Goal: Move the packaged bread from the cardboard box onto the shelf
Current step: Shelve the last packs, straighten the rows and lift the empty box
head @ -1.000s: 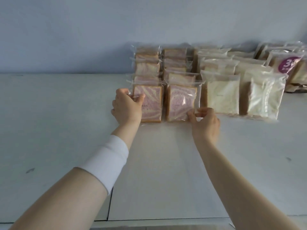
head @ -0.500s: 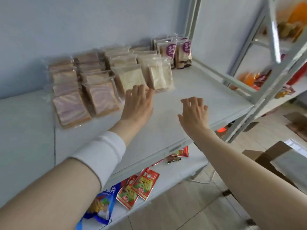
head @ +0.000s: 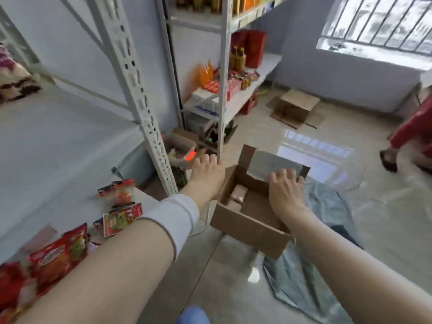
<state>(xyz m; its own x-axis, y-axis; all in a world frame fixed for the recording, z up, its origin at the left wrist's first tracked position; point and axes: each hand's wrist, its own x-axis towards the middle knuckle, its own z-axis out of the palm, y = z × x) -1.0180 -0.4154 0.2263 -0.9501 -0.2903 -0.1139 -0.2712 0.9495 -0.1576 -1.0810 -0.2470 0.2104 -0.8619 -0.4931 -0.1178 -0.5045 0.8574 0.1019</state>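
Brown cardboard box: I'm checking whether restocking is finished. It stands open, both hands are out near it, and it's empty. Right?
Not empty. The head view shows the open brown cardboard box with pinkish packaged bread lying at its bottom. The left hand and right hand are indeed out near it.

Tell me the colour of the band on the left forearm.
The band is white; head view.

Left hand [head: 207, 171] and right hand [head: 284, 187] outstretched forward, palms down, fingers [head: 280, 174] loosely spread
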